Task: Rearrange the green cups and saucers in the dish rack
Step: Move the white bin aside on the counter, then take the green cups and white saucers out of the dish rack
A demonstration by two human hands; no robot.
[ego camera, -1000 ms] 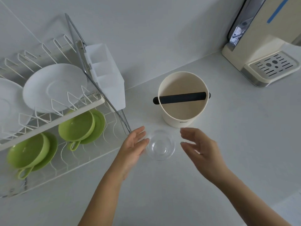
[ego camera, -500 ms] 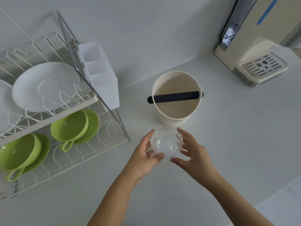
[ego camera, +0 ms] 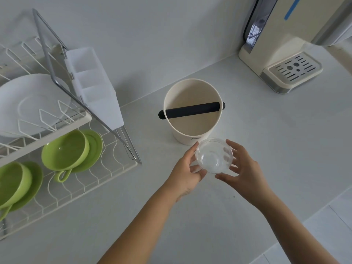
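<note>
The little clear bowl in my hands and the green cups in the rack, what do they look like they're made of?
Clear bowl: glass or clear plastic, can't tell which; fully transparent, fingertips show through it, glossy rim.
Green cups: likely glazed ceramic, possibly melamine; opaque, smooth, with soft shiny highlights inside.

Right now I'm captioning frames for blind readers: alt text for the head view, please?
Two bare hands, left hand and right hand, hold a small clear glass bowl above a white counter, before a cream round bin. Green cups and saucers sit in a white wire dish rack.
</note>
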